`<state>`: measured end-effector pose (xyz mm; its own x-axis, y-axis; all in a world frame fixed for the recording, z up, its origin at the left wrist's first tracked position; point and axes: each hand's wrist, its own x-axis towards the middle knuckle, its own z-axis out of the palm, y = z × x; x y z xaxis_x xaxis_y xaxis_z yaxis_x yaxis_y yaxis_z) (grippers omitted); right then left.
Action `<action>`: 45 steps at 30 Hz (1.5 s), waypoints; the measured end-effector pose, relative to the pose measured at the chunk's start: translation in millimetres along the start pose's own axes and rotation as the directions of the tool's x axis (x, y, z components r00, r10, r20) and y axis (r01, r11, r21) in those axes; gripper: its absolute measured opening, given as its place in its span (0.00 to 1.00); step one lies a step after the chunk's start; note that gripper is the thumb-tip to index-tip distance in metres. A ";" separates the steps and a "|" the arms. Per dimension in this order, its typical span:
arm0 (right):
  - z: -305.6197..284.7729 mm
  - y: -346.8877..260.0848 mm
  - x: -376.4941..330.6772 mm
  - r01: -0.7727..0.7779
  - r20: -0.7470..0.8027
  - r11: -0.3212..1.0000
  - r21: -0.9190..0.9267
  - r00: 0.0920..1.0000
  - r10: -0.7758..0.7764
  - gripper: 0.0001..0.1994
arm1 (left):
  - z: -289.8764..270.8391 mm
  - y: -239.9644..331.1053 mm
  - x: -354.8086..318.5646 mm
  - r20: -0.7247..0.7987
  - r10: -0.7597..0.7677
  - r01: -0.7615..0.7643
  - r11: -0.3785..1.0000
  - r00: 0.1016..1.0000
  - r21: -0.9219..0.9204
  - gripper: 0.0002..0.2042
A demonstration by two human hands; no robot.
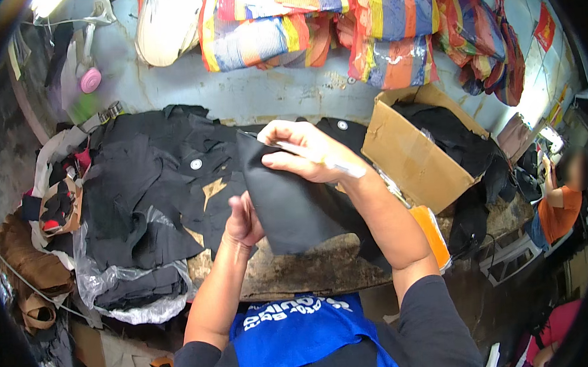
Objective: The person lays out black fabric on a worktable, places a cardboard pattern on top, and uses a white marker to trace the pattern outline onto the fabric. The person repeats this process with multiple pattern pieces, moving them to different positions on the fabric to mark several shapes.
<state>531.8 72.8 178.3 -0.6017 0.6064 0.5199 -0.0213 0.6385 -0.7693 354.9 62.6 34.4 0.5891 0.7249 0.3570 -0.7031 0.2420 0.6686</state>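
A black sheet of smooth fabric or leather-like material (299,210) hangs tilted above the worktable. My right hand (305,152) has its fingers closed at the sheet's upper edge, with thumb and forefinger bent toward each other. Something thin and pale shows between those fingers, too small to name. At the sheet's left edge is my left hand (244,221), thumb raised and apart; its other fingers are partly hidden by the sheet. Heaped black fabric pieces (132,173) lie to the left. One round white disc (196,164) rests on them, another (342,125) farther back.
The worn worktable (279,278) runs across in front of me. A cardboard box (407,156) of black material stands right, beside an orange item (430,232). Clear plastic wrap (137,311) lies at the near left. Striped bags (392,29) hang behind. A person (561,207) sits far right.
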 end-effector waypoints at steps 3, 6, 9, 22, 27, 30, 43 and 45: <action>13.7 45.3 -28.3 -0.190 -0.178 0.970 -0.154 0.971 0.162 0.13 | -31.1 12.5 -25.8 -0.273 -0.056 0.018 0.990 0.960 -0.139 0.09; 8.6 77.4 -96.8 -0.404 -0.405 0.907 -0.122 0.854 0.326 0.14 | -69.0 18.9 -67.9 -0.574 -0.072 0.100 0.995 0.815 0.017 0.05; 9.3 82.7 -183.0 -0.757 -0.647 0.631 -0.168 0.568 0.509 0.20 | -89.4 1.1 -95.3 -0.815 -0.152 0.469 0.869 0.559 0.160 0.10; 79.1 83.6 -288.7 -0.973 -0.676 0.231 -0.020 0.183 0.714 0.19 | -9.0 -64.6 -58.5 -0.678 0.252 0.615 0.288 0.691 0.734 0.28; 57.9 74.7 -293.6 -0.455 -0.683 0.722 0.521 0.285 0.673 0.16 | 43.9 -5.8 -69.9 -0.125 0.455 0.215 -0.152 0.882 0.965 0.25; 18.0 45.2 -323.2 -0.706 -0.834 0.687 0.174 0.265 0.483 0.14 | 38.9 -4.9 -66.0 -0.126 0.305 0.174 -0.137 0.944 0.975 0.29; 60.1 81.7 -294.7 -0.888 -0.802 0.143 -0.437 0.457 0.386 0.31 | -31.6 -64.0 -71.1 -0.713 0.170 0.706 -0.413 0.680 0.575 0.32; 65.4 92.7 -287.8 -0.847 -0.794 0.010 -0.532 0.503 0.341 0.27 | -37.1 -64.6 -75.1 -0.702 0.146 0.696 -0.374 0.697 0.613 0.25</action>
<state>650.8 -73.6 -66.9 0.3246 0.8989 0.2943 0.9338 -0.2550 -0.2509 341.3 16.5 -59.9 0.0277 0.9934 -0.1115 0.9170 0.0192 0.3984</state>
